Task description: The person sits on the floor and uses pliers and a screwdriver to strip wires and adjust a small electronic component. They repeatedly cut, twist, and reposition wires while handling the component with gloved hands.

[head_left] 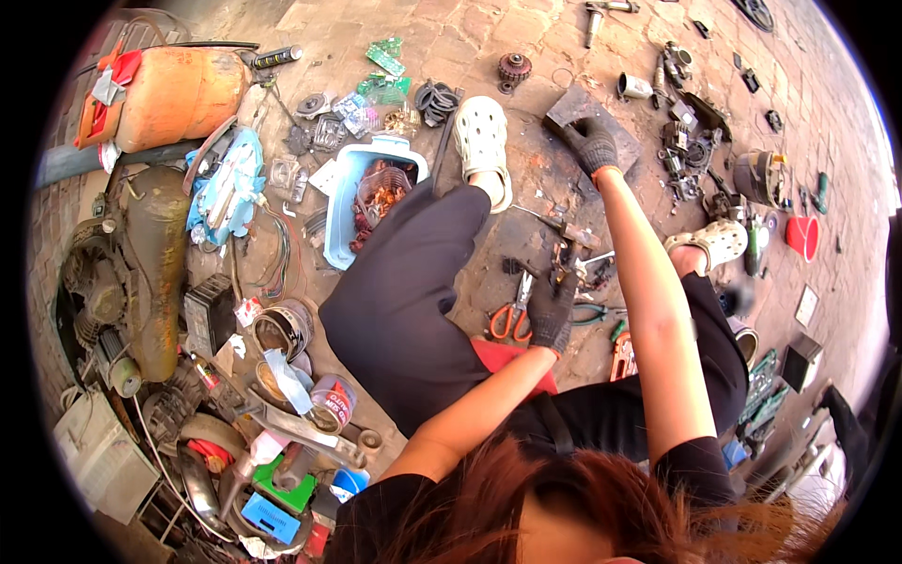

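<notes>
My left hand (552,315), in a dark grey glove, is low between my legs with its fingers closed around something dark I cannot make out. Beside it lie scissor-like pliers with orange handles (509,318). Small dark metal parts (571,265) and a long thin tool (540,218) lie just beyond its fingertips. My right hand (594,148), gloved the same way, reaches forward over a flat dark metal plate (615,141). Its fingers are curled down at the plate's left side; whatever they hold is hidden.
A light blue tub (340,221) with copper-coloured scrap stands left of my left shoe (482,141). An orange gas cylinder (183,99) lies far left. Motor parts (691,141), a red cup (802,237) and an angle grinder (754,246) are on the right. Tin cans (282,327) crowd the lower left.
</notes>
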Tool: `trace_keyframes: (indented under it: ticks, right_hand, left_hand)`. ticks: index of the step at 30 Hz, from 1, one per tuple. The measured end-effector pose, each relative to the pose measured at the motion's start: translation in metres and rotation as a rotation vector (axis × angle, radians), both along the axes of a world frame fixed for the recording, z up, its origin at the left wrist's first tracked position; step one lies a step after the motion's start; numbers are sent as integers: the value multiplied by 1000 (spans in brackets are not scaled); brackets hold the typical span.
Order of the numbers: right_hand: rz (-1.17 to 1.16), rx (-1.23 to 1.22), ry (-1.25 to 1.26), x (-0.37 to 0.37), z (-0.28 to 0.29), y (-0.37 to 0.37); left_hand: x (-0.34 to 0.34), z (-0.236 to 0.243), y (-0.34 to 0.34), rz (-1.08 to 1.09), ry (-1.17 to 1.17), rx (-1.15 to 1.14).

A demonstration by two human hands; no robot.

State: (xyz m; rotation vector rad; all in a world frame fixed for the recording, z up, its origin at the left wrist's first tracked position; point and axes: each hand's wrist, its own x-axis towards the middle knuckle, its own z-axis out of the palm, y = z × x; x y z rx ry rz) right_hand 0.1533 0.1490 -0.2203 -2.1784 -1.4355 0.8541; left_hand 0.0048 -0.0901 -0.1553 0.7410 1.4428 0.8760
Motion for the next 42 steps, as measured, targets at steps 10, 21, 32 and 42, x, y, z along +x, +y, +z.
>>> trace_keyframes:
  ticks: [10,21,32,42]
  right_hand:
    - [98,81,62,-64,11,97]
    - [-19,-103,527,-6,143,-171]
    - [-122,310,534,-40,241,-293]
    - [-146,616,539,-40,281,-340]
  left_hand:
    - [-5,19,7,-26,-17,-82]
    - [-16,59,27,-107,-346,-149]
    - [-9,113,13,-239,-1473,-253]
    - [-7,177,-16,-490,-1277,-127]
